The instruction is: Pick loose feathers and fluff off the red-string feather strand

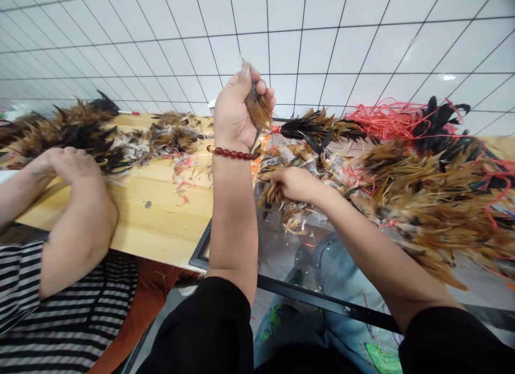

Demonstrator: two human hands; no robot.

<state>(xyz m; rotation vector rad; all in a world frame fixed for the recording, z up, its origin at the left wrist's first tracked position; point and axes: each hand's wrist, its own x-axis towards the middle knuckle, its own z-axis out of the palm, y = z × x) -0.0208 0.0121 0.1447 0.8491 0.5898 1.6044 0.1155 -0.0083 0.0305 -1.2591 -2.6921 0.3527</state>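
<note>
Raised in front of the tiled wall, my left hand (237,103) is closed around a small bunch of brown feathers (258,107), their pale quill ends showing above the thumb. A red bead bracelet (233,153) circles that wrist. Lower and to the right, my right hand (295,185) reaches into a loose feather pile (298,158) on the glass tabletop. Its fingers curl down onto brown feathers (270,194) at the pile's left edge; the fingertips are hidden among them.
Large brown feather bundles (446,197) lie at the right, below a tangle of pink plastic strips (390,119). A tied dark bundle (317,126) rests near the wall. On the left, a co-worker's hands (74,165) are at more feathers (68,127) over the wooden table (169,202).
</note>
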